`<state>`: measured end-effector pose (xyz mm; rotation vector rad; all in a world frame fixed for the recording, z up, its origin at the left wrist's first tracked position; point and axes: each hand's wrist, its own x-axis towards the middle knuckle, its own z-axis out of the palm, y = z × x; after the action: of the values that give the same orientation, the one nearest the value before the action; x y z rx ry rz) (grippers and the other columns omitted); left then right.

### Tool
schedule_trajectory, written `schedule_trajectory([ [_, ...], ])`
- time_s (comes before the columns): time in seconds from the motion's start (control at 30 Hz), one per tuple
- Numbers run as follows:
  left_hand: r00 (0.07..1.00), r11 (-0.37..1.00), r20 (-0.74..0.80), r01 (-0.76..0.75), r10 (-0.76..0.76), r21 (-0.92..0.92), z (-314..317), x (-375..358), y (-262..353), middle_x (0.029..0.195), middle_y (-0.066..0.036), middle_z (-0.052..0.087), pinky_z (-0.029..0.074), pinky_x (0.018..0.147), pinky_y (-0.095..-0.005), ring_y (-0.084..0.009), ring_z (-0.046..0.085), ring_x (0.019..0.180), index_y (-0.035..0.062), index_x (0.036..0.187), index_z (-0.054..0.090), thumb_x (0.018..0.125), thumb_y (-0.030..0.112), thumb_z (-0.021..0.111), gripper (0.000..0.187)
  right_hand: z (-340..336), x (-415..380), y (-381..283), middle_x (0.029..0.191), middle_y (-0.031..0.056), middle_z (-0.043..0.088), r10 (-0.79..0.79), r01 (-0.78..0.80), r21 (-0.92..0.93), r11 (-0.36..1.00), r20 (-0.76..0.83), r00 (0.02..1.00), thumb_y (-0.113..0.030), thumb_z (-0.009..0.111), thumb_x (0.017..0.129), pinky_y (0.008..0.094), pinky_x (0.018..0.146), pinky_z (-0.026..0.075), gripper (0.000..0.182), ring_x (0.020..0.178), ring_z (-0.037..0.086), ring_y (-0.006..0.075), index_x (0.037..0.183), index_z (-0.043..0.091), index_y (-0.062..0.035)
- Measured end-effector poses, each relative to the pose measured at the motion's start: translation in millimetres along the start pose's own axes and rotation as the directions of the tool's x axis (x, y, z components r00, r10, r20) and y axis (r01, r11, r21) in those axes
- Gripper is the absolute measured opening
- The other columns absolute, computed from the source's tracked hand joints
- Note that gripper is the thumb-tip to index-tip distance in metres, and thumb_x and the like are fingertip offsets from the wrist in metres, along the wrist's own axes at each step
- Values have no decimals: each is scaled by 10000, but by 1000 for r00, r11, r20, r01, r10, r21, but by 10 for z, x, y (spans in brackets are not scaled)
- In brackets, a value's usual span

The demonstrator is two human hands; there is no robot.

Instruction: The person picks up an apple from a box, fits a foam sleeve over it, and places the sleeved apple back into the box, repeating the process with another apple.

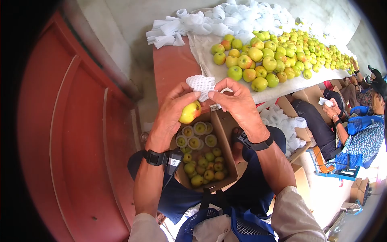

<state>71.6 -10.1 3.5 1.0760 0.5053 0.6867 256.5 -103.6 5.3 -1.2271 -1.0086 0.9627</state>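
A white foam net sleeve point(201, 85) is stretched between my two hands above the cardboard box point(230, 151). My left hand point(173, 107) pinches its left side between thumb and fingers and also keeps a yellow-green apple point(190, 112) with a red patch against the palm. On the right side of the sleeve, the thumb and fingertips of my right hand point(238, 103) grip its edge. The apple is below the sleeve, outside it. Inside the box are several sleeved apples point(194, 142) at the back and several bare apples point(203, 163) nearer me.
Many apples point(269, 63) lie on the cloth-covered table point(203, 48), with a heap of foam sleeves point(242, 18) behind them. A box of sleeves point(282, 125) stands at my right. Farther right, a seated person point(360, 133) holds a sleeve. A red door point(72, 133) is at left.
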Motion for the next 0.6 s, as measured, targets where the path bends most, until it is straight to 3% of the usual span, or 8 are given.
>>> schedule_trajectory([
  [0.13,1000,1000,-26,2,-2,-19,-17,1,-14,1007,-57,697,563,742,-275,-139,688,881,43,1034,632,935,126,725,159,-22,27,77,819,13,653,7,-10,-99,995,-23,1000,-176,773,906,239,560,426,190,655,561,73,970,661,-36],
  [0.2,998,998,-62,-23,27,61,-2,-8,2,958,-52,689,544,686,-266,-134,673,792,48,994,609,923,126,741,168,-6,-1,-5,813,22,658,175,-166,-210,963,26,984,-170,754,910,255,562,439,183,647,560,85,979,665,-25],
  [0.33,993,954,-35,-97,112,285,-37,-21,-42,916,-43,678,519,657,-249,-109,645,742,52,967,607,904,110,751,168,-79,9,75,852,29,669,97,-87,-245,966,27,995,-168,756,896,267,582,458,195,689,575,93,988,672,-17],
  [0.4,964,816,-55,-191,262,545,-21,-32,-55,900,-22,671,505,669,-245,-79,620,755,60,933,606,881,91,751,157,-105,35,97,923,30,684,-49,43,-91,995,-60,997,-139,735,899,265,623,475,175,749,588,92,1011,692,-12],
  [0.5,952,717,-42,-199,304,668,90,-103,3,853,0,658,501,666,-282,-91,619,756,71,908,636,851,65,754,131,-107,27,15,981,26,692,-100,94,-144,985,-33,994,-140,721,927,255,663,478,177,791,594,88,1042,709,-6],
  [0.53,953,717,-39,-200,301,668,92,-106,-21,853,0,658,501,666,-282,-91,619,756,71,908,636,851,65,754,131,-90,14,-18,981,26,692,-99,93,-143,985,-37,994,-140,721,927,255,663,478,177,791,594,88,1042,709,-6],
  [0.6,900,592,67,-338,431,732,95,-91,-76,883,-26,666,503,700,-301,-125,636,793,60,923,628,822,45,753,162,-56,-7,-80,990,27,703,0,0,-41,999,10,1000,-153,720,952,247,695,474,178,796,591,79,1045,721,-2],
])
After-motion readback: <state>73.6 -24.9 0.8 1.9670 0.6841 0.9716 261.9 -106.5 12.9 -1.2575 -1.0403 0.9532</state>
